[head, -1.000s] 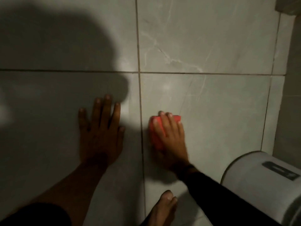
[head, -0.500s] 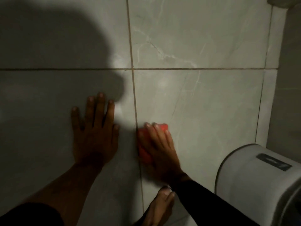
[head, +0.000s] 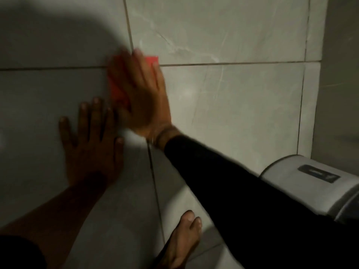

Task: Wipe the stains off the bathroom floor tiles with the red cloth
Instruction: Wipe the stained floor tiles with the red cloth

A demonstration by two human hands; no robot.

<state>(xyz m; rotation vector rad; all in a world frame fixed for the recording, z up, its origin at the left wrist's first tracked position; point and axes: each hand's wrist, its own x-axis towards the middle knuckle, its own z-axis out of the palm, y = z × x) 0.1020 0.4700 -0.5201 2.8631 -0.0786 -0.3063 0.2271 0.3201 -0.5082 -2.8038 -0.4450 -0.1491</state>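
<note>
Tiles (head: 242, 113): right hand (head: 141, 94) flat on red cloth (head: 152, 60), left hand (head: 91, 148) splayed, grey bin (head: 291, 183) nearby

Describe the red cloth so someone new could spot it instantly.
Look at the grey floor tiles and find where their grout lines cross. There the right hand presses flat on the red cloth. It is the only bright colour in view.

Floor tiles (head: 233, 105) ahead and right lie open; my left hand (head: 91, 146) blocks near left, grey container (head: 303, 183) right.
</note>
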